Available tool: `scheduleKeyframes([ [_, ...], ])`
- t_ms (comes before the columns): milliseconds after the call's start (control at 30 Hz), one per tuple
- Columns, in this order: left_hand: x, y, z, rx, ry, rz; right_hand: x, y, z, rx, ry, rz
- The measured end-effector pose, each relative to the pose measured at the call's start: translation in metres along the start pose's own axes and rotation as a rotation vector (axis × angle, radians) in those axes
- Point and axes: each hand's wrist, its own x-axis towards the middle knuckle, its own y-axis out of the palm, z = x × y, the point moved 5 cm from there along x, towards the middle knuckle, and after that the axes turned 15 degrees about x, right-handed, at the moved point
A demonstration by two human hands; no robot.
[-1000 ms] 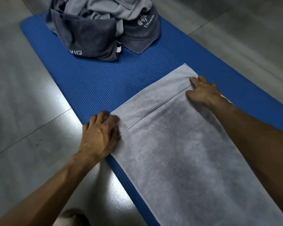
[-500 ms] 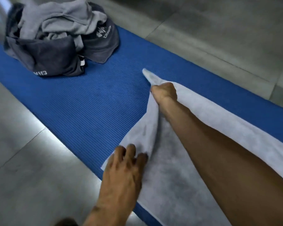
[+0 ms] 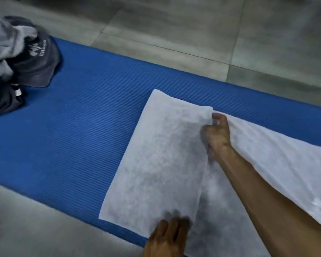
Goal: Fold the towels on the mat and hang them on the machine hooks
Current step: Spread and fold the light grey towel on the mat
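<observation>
A light grey towel (image 3: 156,160) lies on the blue ribbed mat (image 3: 78,130), its left end folded back over the rest. My right hand (image 3: 218,135) pinches the far corner of that folded flap, fingers curled round the cloth edge. My left hand (image 3: 167,238) is at the bottom edge of the view, fingers on the near corner of the same flap; the blur hides whether they grip or press it. The towel runs on to the right under my right forearm.
A heap of dark and light grey towels (image 3: 17,58) sits on the mat's far left end. Grey floor tiles (image 3: 193,30) surround the mat. No machine or hooks are in view.
Both hands have carried the towel's left end over to the right, so a flap now lies folded across the towel. The view has swung right, shifting the towel heap to the left edge.
</observation>
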Motion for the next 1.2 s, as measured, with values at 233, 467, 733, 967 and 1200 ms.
scheduleKeyframes([
  [233, 0.004, -0.009, -0.072, -0.030, 0.098, -0.016, 0.000, -0.061, 0.036, -0.177, -0.271, 0.035],
  [467, 0.003, 0.012, -0.133, -0.106, 0.280, 0.209, 0.022, -0.128, 0.028, -0.350, -0.217, 0.031],
  [733, 0.015, 0.007, -0.006, -0.213, -0.157, 0.173, -0.038, -0.053, 0.028, -0.664, -0.648, 0.184],
  [967, -0.017, 0.018, 0.107, -0.192, -0.468, 0.161, -0.063, 0.084, -0.001, -0.885, -0.485, 0.441],
  [1200, -0.029, 0.019, 0.122, -0.491, -0.701, 0.214, -0.053, 0.140, -0.008, -1.234, -0.382, 0.348],
])
